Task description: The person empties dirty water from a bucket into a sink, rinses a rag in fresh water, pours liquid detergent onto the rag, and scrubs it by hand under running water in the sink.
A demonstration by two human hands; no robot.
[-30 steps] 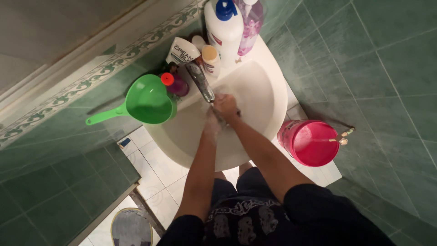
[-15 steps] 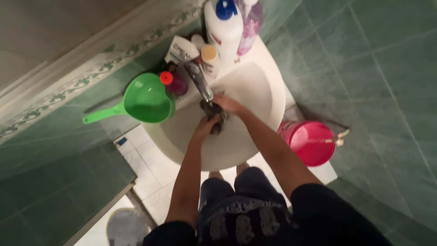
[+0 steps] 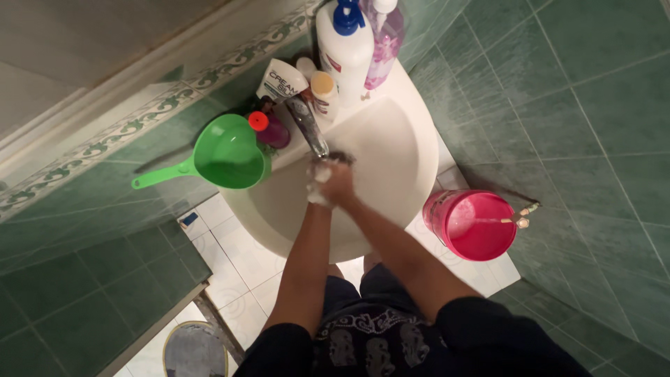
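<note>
Both hands are pressed together over the sink point(image 3: 391, 209), directly below the spout of the chrome tap point(image 3: 307, 129). The right hand point(image 3: 338, 183) lies over the left hand point(image 3: 319, 188); white lather shows between and on the fingers. Whether either hand is clenched on something, such as a bar of soap, cannot be told: the fingers overlap and foam covers the contact. No stream of water can be made out.

The placement under the spout suits rinsing or lathering, judged from position alone.

At the sink's left rim a green dipper point(image 3: 227, 157) rests with its handle pointing outward over the floor, beside a small purple bottle with a red cap point(image 3: 269, 129). Along the back edge stand a white tube point(image 3: 280, 80), a small yellow-capped bottle point(image 3: 322, 91), a tall white pump bottle point(image 3: 345, 45) and a purple bottle point(image 3: 384, 38), the last cut off by the frame's top. A pink bucket point(image 3: 478, 223) stands on the floor off the sink's right edge; its contents are unclear.
</note>
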